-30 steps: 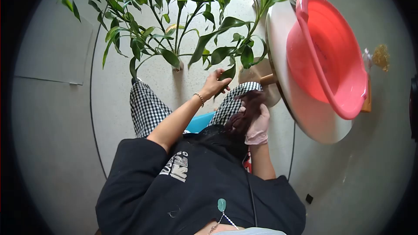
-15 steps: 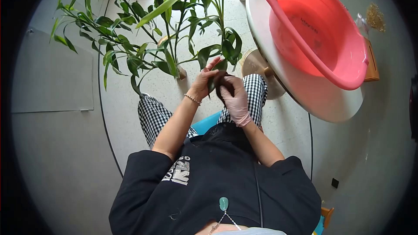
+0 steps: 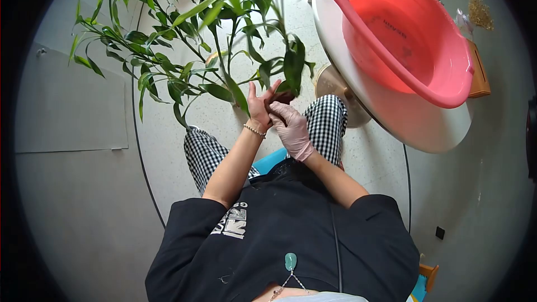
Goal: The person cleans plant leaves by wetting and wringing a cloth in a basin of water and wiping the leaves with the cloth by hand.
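Step in hand, judged from pose: cleaning or handling a leaf [image 3: 287, 86] at near right side of plant [image 3: 216, 91], with left hand [image 3: 259, 109] as backing and right hand [image 3: 288, 126] working over it.

Left hand: bare, open, palm turned up, fingers spread; no firm hold seen. Contact between leaf and palm: cannot tell, because of overlap. Right hand: in pale pink glove, fingers bent nearly closed, apparently pinching dark brown cloth [image 3: 282, 99]. Cloth mostly hidden between both hands; exact outline of grip not readable. Both hands close together, touching or almost so, at near edge of foliage, just beyond lap.

Next move, by judgement: calls for light pressure, leaf supported from beneath, and a stroke along leaf length toward tip, without tugging on stem.

Edges and room: crowded on far side, with leaves and thin stems overlapping; easy to snag there. To right, near knee in checked trousers [image 3: 327, 118] just beside right hand; beyond it, edge of round table [image 3: 439, 128] with pink tub [image 3: 451, 96] on top, apart from both hands. Most open room toward near side, above lap and blue seat [image 3: 271, 162]. Best withdrawn that way, low and straight.
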Demonstrator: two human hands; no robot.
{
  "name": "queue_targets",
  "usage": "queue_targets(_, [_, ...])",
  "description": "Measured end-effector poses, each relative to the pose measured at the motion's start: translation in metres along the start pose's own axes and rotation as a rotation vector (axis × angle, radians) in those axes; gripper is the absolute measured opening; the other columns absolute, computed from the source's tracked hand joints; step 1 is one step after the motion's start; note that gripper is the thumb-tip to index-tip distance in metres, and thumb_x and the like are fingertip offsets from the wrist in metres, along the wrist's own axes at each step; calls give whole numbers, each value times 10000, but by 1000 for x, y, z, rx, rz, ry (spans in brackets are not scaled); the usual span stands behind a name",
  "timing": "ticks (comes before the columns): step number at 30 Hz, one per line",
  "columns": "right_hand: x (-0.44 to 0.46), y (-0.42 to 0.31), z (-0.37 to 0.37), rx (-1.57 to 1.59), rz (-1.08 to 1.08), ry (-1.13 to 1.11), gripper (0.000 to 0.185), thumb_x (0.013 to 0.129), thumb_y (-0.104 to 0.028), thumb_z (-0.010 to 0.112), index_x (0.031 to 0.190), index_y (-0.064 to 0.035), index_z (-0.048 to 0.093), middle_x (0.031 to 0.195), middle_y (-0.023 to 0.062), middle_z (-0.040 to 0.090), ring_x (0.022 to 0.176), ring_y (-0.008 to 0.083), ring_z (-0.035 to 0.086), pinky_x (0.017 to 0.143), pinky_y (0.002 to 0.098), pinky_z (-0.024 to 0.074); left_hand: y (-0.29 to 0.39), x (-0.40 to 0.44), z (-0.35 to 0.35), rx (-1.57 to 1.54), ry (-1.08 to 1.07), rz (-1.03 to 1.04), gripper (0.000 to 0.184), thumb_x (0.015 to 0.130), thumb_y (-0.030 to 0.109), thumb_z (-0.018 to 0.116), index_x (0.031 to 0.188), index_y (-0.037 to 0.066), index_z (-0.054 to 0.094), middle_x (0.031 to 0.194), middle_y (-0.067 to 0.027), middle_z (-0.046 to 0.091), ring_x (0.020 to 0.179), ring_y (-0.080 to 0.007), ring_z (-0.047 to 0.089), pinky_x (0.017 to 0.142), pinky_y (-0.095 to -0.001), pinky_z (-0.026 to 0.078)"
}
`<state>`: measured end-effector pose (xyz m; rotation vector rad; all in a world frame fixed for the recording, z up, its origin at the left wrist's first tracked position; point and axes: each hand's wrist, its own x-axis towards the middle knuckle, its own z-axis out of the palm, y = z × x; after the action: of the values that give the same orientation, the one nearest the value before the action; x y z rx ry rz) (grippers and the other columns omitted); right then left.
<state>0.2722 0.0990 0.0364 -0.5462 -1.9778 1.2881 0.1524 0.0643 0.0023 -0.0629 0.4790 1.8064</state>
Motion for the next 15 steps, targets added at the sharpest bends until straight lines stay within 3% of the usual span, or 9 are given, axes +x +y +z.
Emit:
queue_targets(3, [21, 3, -14, -15, 50, 12, 174, 765, -72, 610, 934, -31, 605, 906, 129, 620, 847, 273, 598, 762, 328, 467, -3, -4, 4, 4, -52, -31, 853, 824, 666, 234, 1278, -45, 358, 1235, -187, 464, 1117, -286, 458, 993, -361, 317])
queue_targets(4, [32, 29, -12, -186, -63, 122, 153, 777, -100, 599, 916, -35, 603, 909, 138, 617, 833, 302, 582, 752, 354, 457, -3, -2, -5, -56, -173, -69, 826, 842, 627, 265, 1279, -71, 337, 1248, -187, 456, 1140, -288, 441, 1010, -364, 296])
queue_targets(5, [46, 39, -16, -231, -35, 142, 166, 776, -124, 601, 915, -33, 602, 930, 147, 611, 833, 323, 568, 755, 378, 442, -4, -5, 3, -51, -176, -77, 826, 842, 627, 265, 1279, -71, 337, 1248, -187, 456, 1140, -288, 441, 1010, -364, 296])
queue_targets(7, [51, 54, -10, -246, 32, 164, 177, 775, -128, 601, 912, -17, 598, 915, 151, 611, 836, 323, 566, 755, 374, 440, -5, -13, 25, -1, -58, -45, 809, 849, 611, 274, 1274, -74, 333, 1243, -173, 465, 1130, -275, 453, 1007, -351, 296])
queue_targets(8, [45, 35, -12, -267, 30, 81, 194, 780, -135, 599, 918, 1, 594, 893, 151, 613, 833, 318, 566, 748, 375, 441, 0, -12, 25, -58, -158, -81, 807, 851, 607, 269, 1273, -78, 332, 1246, -176, 463, 1135, -274, 451, 1006, -347, 297])
queue_targets(11, [0, 8, 5, -226, -143, 87, 183, 789, -125, 607, 948, -38, 626, 904, 137, 627, 888, 272, 587, 781, 312, 460, 3, -6, 24, 88, 38, -14, 788, 831, 648, 245, 1258, 3, 396, 1190, -192, 502, 1068, -281, 497, 958, -379, 361])
queue_targets(12, [0, 5, 3, -224, -140, 86, 183, 789, -125, 607, 948, -38, 626, 904, 137, 627, 888, 272, 587, 781, 312, 460, 6, -14, 26, 134, 62, -43, 689, 860, 586, 288, 1225, 19, 432, 1140, -178, 535, 1039, -275, 514, 930, -383, 388])
queue_targets(14, [2, -4, -4, -11, 83, 51, 168, 789, -118, 602, 933, -35, 631, 926, 135, 626, 887, 264, 590, 797, 308, 458, 1, -9, 18, 133, 34, -40, 604, 881, 505, 326, 1220, 18, 435, 1115, -170, 548, 1029, -267, 521, 925, -373, 394])
queue_targets(15, [12, 12, -4, -88, 54, 129, 163, 793, -97, 587, 937, -32, 628, 916, 139, 627, 868, 254, 595, 782, 308, 459, -4, -7, 10, 128, 9, -36, 520, 902, 425, 364, 1216, 17, 438, 1090, -163, 560, 1018, -259, 527, 920, -363, 400])
